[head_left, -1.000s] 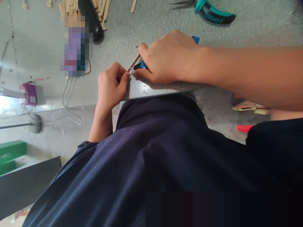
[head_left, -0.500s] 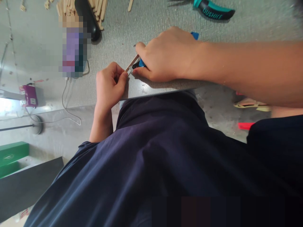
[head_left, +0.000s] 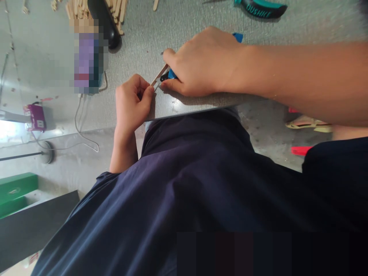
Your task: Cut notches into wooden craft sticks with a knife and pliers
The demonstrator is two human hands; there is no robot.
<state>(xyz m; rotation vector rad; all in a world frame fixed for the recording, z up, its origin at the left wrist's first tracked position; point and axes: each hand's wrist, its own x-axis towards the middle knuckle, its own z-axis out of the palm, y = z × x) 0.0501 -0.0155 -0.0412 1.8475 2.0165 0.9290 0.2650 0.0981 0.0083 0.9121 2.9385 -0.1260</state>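
Pinching one end of the wooden stick (head_left: pixel 158 75) between thumb and forefinger, your left hand (head_left: pixel 130 99) has its other fingers curled in. Your right hand (head_left: pixel 201 63) is closed round the blue-and-black tool (head_left: pixel 172 73), its forefinger over the stick's other end. The stick slants between your two hands, above the table (head_left: pixel 138 46) and close to its near edge.

Compared with a second ago, your grips look almost the same; both hands sit slightly higher and further left in view. The teal-and-black handle (head_left: pixel 263 8) has slid up with the view, so more of its tool is lost beyond the top border.

Your right fist hides the middle of the blue-and-black tool; a blue end pokes out behind it. You cannot tell whether its tip touches the stick. The stick pile (head_left: pixel 79 8) is cut off above and partly covered by a long black object (head_left: pixel 104 25); the purple object (head_left: pixel 84 61) beside it is blurred into blocks.
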